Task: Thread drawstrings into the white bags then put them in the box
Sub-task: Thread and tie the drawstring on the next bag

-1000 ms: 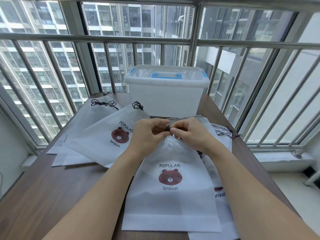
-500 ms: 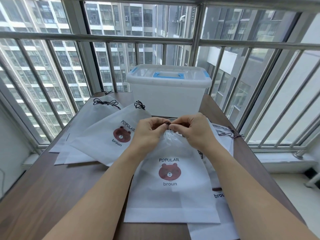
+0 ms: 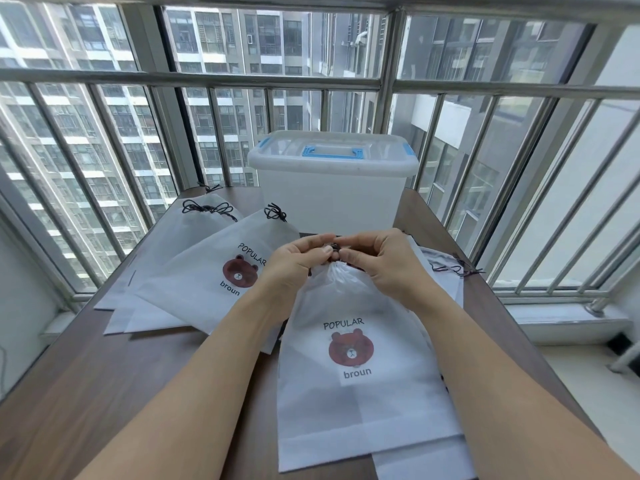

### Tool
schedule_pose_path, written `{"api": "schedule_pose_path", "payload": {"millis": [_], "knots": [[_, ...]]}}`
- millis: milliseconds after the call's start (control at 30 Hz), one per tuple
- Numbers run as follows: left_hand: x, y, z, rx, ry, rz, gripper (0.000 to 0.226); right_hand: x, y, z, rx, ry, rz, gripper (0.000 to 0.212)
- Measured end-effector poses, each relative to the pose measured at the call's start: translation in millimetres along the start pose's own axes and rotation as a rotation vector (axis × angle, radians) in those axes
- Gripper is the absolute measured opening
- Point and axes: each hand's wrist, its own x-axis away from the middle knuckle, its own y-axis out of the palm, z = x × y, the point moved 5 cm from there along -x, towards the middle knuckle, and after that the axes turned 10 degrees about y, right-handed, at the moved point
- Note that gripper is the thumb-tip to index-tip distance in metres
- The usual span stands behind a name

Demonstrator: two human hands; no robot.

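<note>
**Head view: both hands pinch a dark cord at the neck of a white bag**

Head camera looks down on a dark wood-grain table point(image 3: 104, 393) with a smooth, matte top. At centre lies a white drawstring bag point(image 3: 356, 393), thin, slightly translucent non-woven cloth, flat and rectangular below, gathered into soft pleats at its neck. It is printed with "POPULAR", a round brown bear face and "broun". The left hand point(image 3: 294, 268) and the right hand point(image 3: 384, 268) meet at that neck, fingers curled, each pinching the dark drawstring point(image 3: 333, 250), a thin braided cord bunched into a small knot between the fingertips. The bag's lower part rests on the table, on top of more white bags whose edges show beneath it on the right.

To the left, a fanned stack of finished bags point(image 3: 207, 278) lies flat and overlapping; the top one shows the same bear print, and black cords point(image 3: 276, 213) are tied in loose loops at their mouths. On the right edge, another bag's dark cord point(image 3: 460, 270) trails over the table.

Behind the hands stands the box point(image 3: 329, 199), frosted translucent plastic with rounded corners, its lid closed, with a blue handle point(image 3: 334, 154) and blue side clips. Grey metal window bars point(image 3: 388, 84) run behind it.
</note>
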Motion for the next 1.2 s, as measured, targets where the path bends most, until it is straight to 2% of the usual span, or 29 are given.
{"api": "schedule_pose_path", "payload": {"millis": [267, 500, 667, 833, 1000, 1200], "knots": [[1, -4, 3, -0.116, 0.141, 0.058, 0.024, -2, 1, 0, 0.041, 0.023, -0.020, 0.009], [3, -7, 5, -0.217, 0.213, 0.106, 0.017, 0, 1, -1, 0.025, 0.069, -0.072, 0.012], [3, -3, 9, -0.223, 0.259, 0.044, 0.011, 5, 2, 5, -0.106, 0.192, -0.248, 0.019], [4, 3, 15, -0.285, 0.340, -0.061, 0.016, 10, 2, 4, -0.202, 0.270, -0.313, 0.021], [5, 5, 19, -0.343, 0.388, -0.141, 0.022, 11, 1, 2, -0.242, 0.289, -0.317, 0.020], [6, 5, 22, -0.484, 0.407, -0.113, 0.026, 8, 1, 5, -0.220, 0.285, -0.244, 0.016]]}}
